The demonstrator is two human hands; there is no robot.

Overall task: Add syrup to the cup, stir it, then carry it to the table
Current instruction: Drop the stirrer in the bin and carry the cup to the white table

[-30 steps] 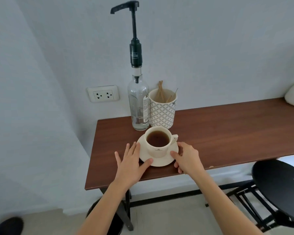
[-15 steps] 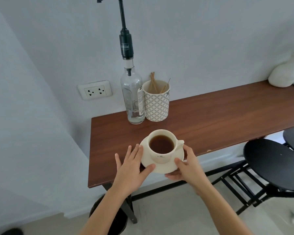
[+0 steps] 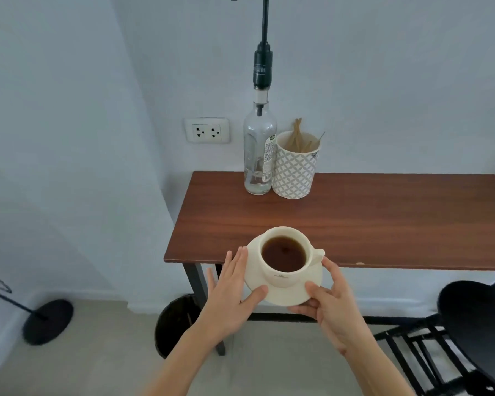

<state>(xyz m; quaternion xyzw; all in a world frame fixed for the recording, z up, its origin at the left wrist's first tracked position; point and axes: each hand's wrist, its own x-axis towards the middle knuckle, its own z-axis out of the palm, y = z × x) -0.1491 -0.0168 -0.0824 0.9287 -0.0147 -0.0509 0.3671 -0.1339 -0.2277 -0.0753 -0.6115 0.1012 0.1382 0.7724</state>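
A cream cup (image 3: pixel 286 260) full of dark drink stands on a cream saucer (image 3: pixel 293 294), held in the air at the front edge of the wooden counter (image 3: pixel 369 221). My right hand (image 3: pixel 333 305) grips the saucer's right rim, thumb on top and fingers under. My left hand (image 3: pixel 232 292) steadies the left rim, thumb on the saucer, fingers flat along its side. The clear syrup bottle (image 3: pixel 259 155) with a tall black pump stands at the counter's back left.
A patterned mug of wooden stirrers (image 3: pixel 295 167) stands beside the bottle. A wall socket (image 3: pixel 207 130) is left of it. Under the counter is a dark bin (image 3: pixel 177 324). A black stool (image 3: pixel 477 318) stands at the right, a black stand base (image 3: pixel 47 321) on the floor at left.
The cup and saucer have been lifted off the counter and drawn back toward me, past its front edge. My view has pulled back and turned left.
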